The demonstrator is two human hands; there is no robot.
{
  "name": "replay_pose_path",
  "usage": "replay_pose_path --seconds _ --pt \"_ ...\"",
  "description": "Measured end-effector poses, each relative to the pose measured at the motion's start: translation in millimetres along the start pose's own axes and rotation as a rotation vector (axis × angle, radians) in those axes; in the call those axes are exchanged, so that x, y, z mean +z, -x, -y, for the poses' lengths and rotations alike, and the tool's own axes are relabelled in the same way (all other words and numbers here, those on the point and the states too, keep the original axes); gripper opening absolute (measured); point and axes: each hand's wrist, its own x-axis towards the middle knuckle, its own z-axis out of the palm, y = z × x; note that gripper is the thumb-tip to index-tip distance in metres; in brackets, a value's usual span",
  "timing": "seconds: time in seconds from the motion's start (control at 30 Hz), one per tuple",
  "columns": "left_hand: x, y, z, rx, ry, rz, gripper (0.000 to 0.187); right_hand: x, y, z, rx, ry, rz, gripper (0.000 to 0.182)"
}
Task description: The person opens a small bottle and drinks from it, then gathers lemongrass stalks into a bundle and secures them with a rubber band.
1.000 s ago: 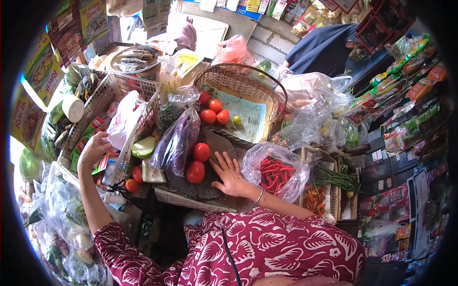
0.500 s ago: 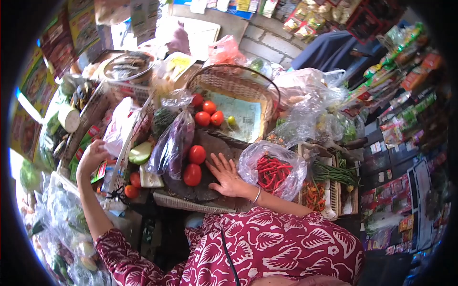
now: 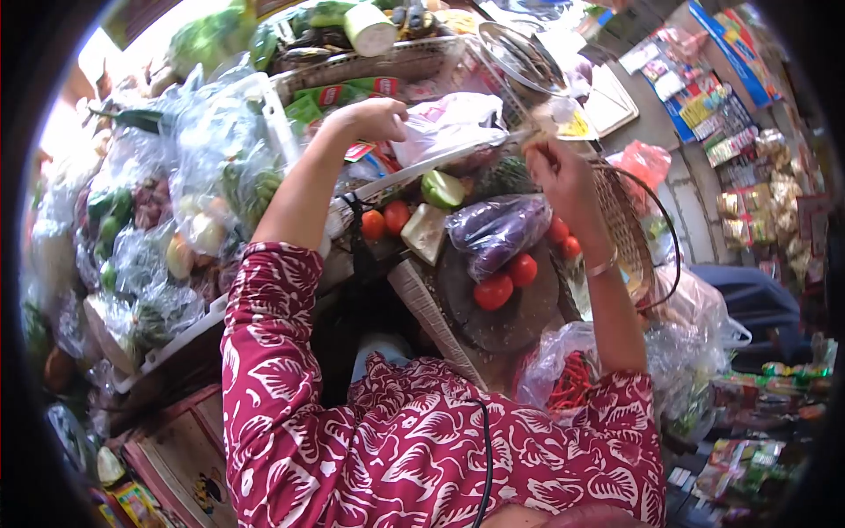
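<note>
My left hand (image 3: 380, 119) is closed over the crate, its fingertips beside the left edge of a white plastic bag (image 3: 453, 123). Whether they grip the bag is hidden. My right hand (image 3: 565, 183) is raised with curled fingers, close to the woven basket (image 3: 629, 216); what it pinches, if anything, I cannot make out. Below it, eggplants in a clear bag (image 3: 500, 231) lie on a round dark board (image 3: 480, 330), with a red tomato (image 3: 493, 291) and another against them. A cut green vegetable (image 3: 443, 188) and a pale cut piece (image 3: 424, 232) lie left of the eggplants.
A plate of fish (image 3: 524, 60) stands behind the crate (image 3: 299, 75). Bagged vegetables (image 3: 202, 150) fill the left side. Red chillies (image 3: 572, 383) sit in a clear bag beneath my right forearm. Hanging packets (image 3: 748, 475) line the right.
The view has swung left. My right hand has lifted off the round board, moved toward the crate and basket, and curled its fingers. My left hand remains beside the white bag, its fingers more closed.
</note>
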Motion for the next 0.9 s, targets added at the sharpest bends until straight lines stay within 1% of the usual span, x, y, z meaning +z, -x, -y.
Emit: replay_pose_path --seconds 0.07,0.1,0.13,0.2,0.23,0.27,0.33,0.37,0.4,0.47,0.5,0.6,0.63,0.67,0.73,0.77,0.8,0.87,0.9 --pt "-1 4 -6 0.015 -0.005 -0.026 0.041 12 -46 -7 -0.041 0.071 0.045 0.027" --pt "0 4 -5 0.034 -0.058 -0.074 0.041 19 -66 -19 -0.086 0.238 0.069 0.036" --pt "1 3 -5 0.049 -0.074 -0.097 0.038 24 -78 -23 -0.099 0.235 0.077 0.036" --pt "0 0 -4 0.081 -0.079 -0.12 0.037 35 -97 -28 -0.005 0.661 0.309 0.036" --pt "-1 -1 -3 0.113 -0.072 -0.119 0.038 40 -108 -31 0.075 0.606 0.4 0.031" --pt "0 -4 -4 0.107 -0.07 -0.126 0.038 43 -116 -38 0.066 0.608 0.403 0.031" --pt "0 -8 -11 0.172 0.104 -0.161 0.041 52 -130 -54 0.041 -0.136 0.4 0.025" --pt "2 -9 -15 0.193 0.194 -0.192 0.046 59 -135 -59 0.14 -0.357 0.337 0.021" --pt "4 -9 -20 0.19 0.197 -0.197 0.046 58 -135 -48 0.138 -0.356 0.342 0.021" --pt "8 -10 -29 0.252 0.37 -0.299 0.051 48 -128 -3 0.35 -0.637 0.27 0.021" --pt "7 -9 -31 0.254 0.369 -0.299 0.051 44 -122 17 0.341 -0.651 0.27 0.021" --pt "4 -6 -35 0.318 0.342 -0.49 0.05 39 -113 30 0.286 -0.679 0.312 0.022" --pt "6 -7 -37 0.34 0.358 -0.542 0.044 38 -108 31 0.301 -0.692 0.348 0.025" --pt "6 -10 -36 0.342 0.359 -0.544 0.044 36 -103 31 0.3 -0.69 0.347 0.025" --pt "6 -16 -33 0.491 0.231 -0.495 0.037 37 -93 26 0.198 -0.651 0.319 0.035" --pt "9 -18 -32 0.475 0.268 -0.429 0.032 39 -93 14 0.195 -0.691 0.365 0.043" --pt "9 -17 -36 0.477 0.269 -0.426 0.032 39 -89 8 0.197 -0.691 0.362 0.043" --pt "8 -14 -42 0.422 0.309 -0.265 0.03 39 -82 -3 0.06 -0.462 0.443 0.046" --pt "7 -9 -46 0.394 0.388 -0.297 0.027 38 -81 -8 0.019 -0.361 0.416 0.046"
